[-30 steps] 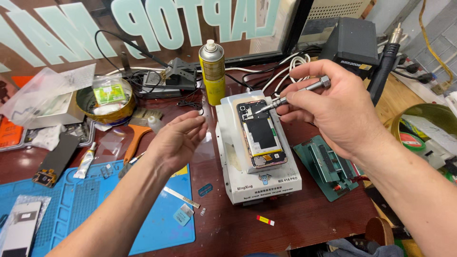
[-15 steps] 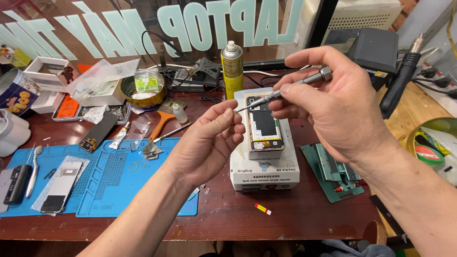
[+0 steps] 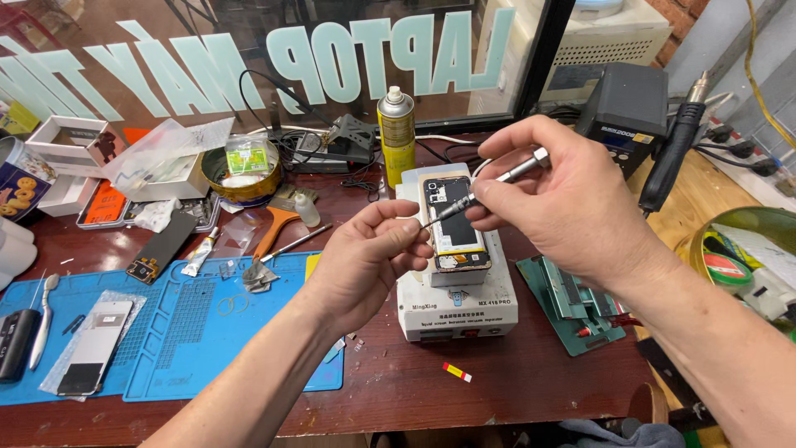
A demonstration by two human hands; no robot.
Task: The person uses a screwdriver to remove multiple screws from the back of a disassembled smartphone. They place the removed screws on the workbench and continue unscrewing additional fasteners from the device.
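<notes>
My right hand [image 3: 564, 195] grips a slim metal screwdriver [image 3: 497, 182] by its grey handle, tip pointing left and down. My left hand [image 3: 369, 261] has its thumb and forefinger pinched at the screwdriver's tip, just left of an opened phone [image 3: 452, 224]. The phone lies with its back off and its innards showing, on a white heating station [image 3: 464, 303] on the brown desk. Whether a screw sits between my fingertips is too small to tell.
A blue work mat [image 3: 182, 332] at left carries a phone screen part [image 3: 87, 348], tweezers and small parts. A yellow spray can [image 3: 398, 137] stands behind the phone. A green fixture [image 3: 572, 303] lies right of the station; a black soldering station [image 3: 622, 112] and hot-air handle [image 3: 672, 158] stand at back right.
My left hand has risen from the mat's edge and closed its fingertips onto the screwdriver tip. My right hand has stayed above the phone, and the camera view has shifted left.
</notes>
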